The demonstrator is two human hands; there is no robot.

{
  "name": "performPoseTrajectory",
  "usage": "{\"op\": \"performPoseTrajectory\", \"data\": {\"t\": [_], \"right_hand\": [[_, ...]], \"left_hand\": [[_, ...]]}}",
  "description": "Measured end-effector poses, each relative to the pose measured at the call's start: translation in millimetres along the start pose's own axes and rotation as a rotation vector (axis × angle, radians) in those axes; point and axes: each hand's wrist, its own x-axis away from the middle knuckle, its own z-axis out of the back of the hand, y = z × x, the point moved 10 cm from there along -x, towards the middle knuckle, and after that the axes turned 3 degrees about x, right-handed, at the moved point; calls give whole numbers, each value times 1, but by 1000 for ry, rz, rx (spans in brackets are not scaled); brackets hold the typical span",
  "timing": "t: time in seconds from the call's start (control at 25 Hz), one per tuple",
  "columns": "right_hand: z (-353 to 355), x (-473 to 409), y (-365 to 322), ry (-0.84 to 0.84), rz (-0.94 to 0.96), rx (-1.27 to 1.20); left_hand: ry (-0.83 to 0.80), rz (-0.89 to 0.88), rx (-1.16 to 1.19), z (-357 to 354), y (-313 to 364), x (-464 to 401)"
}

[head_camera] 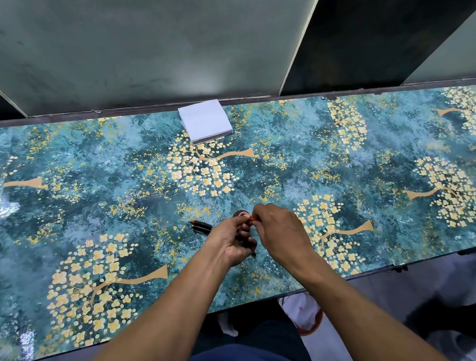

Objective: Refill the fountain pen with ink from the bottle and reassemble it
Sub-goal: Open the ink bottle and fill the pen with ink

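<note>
1 paper stack (205, 121) beyond hands (253, 231).

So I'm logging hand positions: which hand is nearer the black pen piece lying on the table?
Left. The left hand is just right of the black pen piece; the right hand is farther right, beyond the left.

Open tabletop (77, 207) is seen toward both side edges. Near the middle, passage is blocked by a black pen part (201, 226); at the far edge, by a white paper stack (205, 121).
</note>
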Motion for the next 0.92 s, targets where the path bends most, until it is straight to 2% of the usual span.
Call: {"op": "performPoseTrajectory", "data": {"t": [0.32, 0.92], "right_hand": [[-1, -3, -4, -3, -1, 106], [2, 2, -6, -6, 8, 122]], "left_hand": [[5, -14, -24, 0, 1, 0], [17, -18, -41, 4, -1, 5]]}}
